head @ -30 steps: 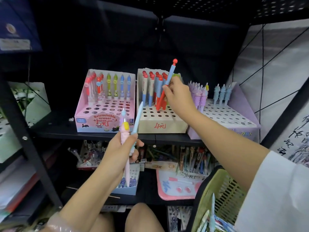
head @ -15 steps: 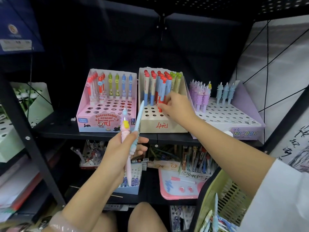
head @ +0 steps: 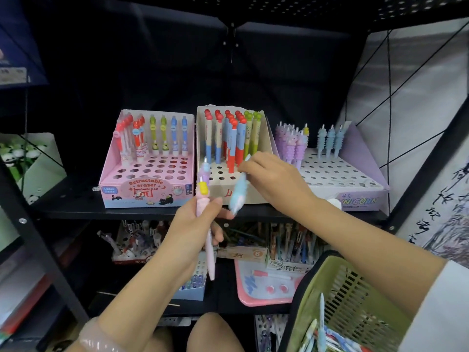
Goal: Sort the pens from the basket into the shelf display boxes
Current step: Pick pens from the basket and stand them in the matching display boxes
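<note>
left hand (head: 195, 224) grips pink pen (head: 209, 252) upright; right hand (head: 271, 179) pinches blue pen (head: 237, 194) just beside it

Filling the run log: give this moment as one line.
left hand: holds pink pen | right hand: pinches light blue pen | before beige box | basket: pens remain

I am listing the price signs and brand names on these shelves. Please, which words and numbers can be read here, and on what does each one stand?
"Retractable eraser": front of the pink display box.
"Lapex", uncertain: small blue tag on the same box.
"UNICORN": front of the purple display box.
"6": tag on the lower shelf.
"2", with a character after it: handwritten price label on the lower shelf.
Red handwriting on the beige display box: mostly hidden behind the blue pen.
Brush writing on the hanging scroll: unreadable.
</note>
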A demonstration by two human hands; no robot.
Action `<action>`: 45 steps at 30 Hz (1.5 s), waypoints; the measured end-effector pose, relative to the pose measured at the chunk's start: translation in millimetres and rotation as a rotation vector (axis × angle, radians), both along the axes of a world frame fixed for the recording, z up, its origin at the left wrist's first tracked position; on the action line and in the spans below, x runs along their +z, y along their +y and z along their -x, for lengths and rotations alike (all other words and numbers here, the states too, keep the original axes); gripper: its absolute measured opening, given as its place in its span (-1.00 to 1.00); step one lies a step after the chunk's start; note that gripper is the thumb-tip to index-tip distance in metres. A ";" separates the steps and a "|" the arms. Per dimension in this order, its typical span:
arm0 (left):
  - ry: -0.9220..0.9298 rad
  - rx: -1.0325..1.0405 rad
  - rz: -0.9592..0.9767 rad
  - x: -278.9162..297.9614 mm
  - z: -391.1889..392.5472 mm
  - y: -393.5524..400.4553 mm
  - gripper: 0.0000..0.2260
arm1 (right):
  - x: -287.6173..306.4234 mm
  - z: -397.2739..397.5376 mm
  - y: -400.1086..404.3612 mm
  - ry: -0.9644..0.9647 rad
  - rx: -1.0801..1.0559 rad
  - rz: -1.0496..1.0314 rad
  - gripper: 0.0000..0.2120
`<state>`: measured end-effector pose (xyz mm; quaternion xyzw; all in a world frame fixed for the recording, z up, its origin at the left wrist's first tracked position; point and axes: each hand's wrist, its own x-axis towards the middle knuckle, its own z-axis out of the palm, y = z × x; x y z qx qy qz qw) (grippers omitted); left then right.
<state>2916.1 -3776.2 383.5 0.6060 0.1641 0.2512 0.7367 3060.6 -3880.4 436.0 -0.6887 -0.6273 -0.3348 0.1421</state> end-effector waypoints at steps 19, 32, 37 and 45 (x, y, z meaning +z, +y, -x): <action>0.004 0.032 -0.157 13.7 -41.7 -20.5 -0.93 | 23.1 -16.6 -11.6 1.424 0.105 -0.340 -0.88; -0.011 -0.153 -0.114 18.0 -99.5 -57.2 -0.83 | 46.0 -165.6 -77.4 0.655 -0.543 -0.423 -0.76; -0.010 -0.151 -0.146 16.6 -101.7 -57.9 -0.86 | 26.5 -187.0 -69.0 0.689 -0.605 -0.329 -0.73; 0.019 -0.146 -0.151 17.5 -98.0 -53.7 -0.85 | 28.5 -200.9 -56.5 0.778 -0.771 0.046 -0.68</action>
